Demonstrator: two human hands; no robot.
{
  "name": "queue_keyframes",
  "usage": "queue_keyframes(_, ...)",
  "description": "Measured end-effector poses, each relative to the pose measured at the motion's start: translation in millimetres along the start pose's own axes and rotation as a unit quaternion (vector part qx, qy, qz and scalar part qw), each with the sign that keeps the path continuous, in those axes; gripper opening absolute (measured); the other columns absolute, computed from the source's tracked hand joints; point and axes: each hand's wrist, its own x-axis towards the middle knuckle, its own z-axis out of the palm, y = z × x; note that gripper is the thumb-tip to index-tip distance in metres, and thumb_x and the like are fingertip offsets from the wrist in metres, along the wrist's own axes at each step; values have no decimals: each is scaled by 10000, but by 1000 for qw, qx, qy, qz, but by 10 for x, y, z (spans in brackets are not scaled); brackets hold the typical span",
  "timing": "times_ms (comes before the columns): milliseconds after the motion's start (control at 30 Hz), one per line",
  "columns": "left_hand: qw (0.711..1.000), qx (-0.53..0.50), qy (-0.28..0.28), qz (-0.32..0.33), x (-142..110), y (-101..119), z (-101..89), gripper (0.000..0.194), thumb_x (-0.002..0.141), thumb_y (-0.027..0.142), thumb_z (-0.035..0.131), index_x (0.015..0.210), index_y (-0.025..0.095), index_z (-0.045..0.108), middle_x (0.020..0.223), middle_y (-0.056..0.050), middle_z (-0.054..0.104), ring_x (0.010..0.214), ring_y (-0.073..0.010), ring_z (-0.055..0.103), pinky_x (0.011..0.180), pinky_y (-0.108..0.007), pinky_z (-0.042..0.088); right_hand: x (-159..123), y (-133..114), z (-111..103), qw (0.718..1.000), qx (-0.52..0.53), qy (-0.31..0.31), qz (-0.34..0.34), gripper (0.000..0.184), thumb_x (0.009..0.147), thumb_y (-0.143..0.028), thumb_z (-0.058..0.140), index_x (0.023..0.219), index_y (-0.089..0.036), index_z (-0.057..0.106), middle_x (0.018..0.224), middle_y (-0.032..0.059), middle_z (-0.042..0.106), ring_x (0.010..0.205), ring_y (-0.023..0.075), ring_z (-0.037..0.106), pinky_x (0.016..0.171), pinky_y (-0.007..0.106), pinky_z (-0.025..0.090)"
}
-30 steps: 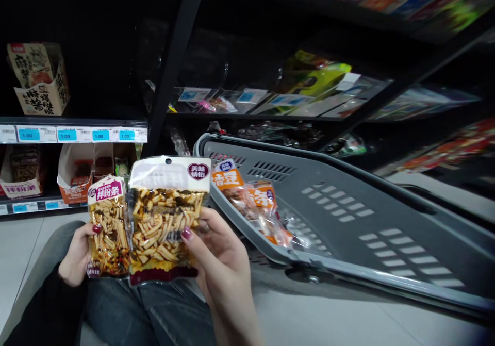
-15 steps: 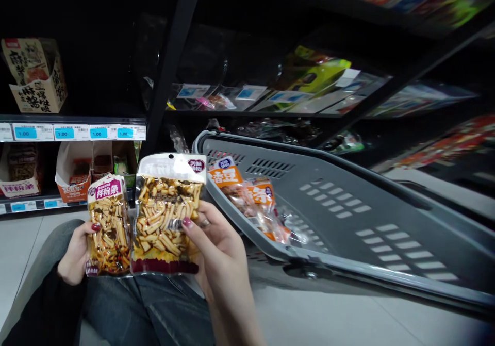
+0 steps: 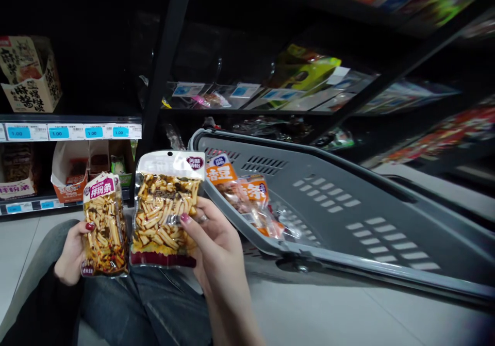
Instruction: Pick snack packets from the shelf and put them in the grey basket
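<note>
My left hand (image 3: 72, 253) is closed on the left edge of a small clear snack packet (image 3: 103, 227) with a purple-and-white label and brown strips inside. Beside it, my right hand (image 3: 216, 250) grips the right edge of a larger snack packet (image 3: 164, 212), white at the top and dark red at the bottom, thumb across its front. Both packets are upright above my knees, side by side. Just right of my right hand, a grey shopping basket (image 3: 320, 201) holds several orange-and-clear snack packets (image 3: 222, 173).
At the left, a shelf with blue price tags (image 3: 58, 132) carries a beige carton (image 3: 33, 93); a white-and-orange carton (image 3: 69, 173) sits below. A dark shelf post (image 3: 164, 52) rises behind. More shelves with packets (image 3: 313, 75) run along the right. Pale floor tiles (image 3: 309, 310) lie below.
The view has shifted slightly, so shelves and basket appear a little farther left. The small packet has tipped slightly and sits lower relative to the larger one. Both hands keep their hold.
</note>
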Motion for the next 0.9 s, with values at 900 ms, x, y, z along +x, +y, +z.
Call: queue_keyframes(900,995,-24,-97,6,33,-142,-33,525,523,86,501,1029,128,636,905,-78,732,899,-310,658,835,-441,507,165,720,167,965,-255,-53,7,239,793,-238,477,1001,-164,570,942,84,660,836,207,625,750,312,489)
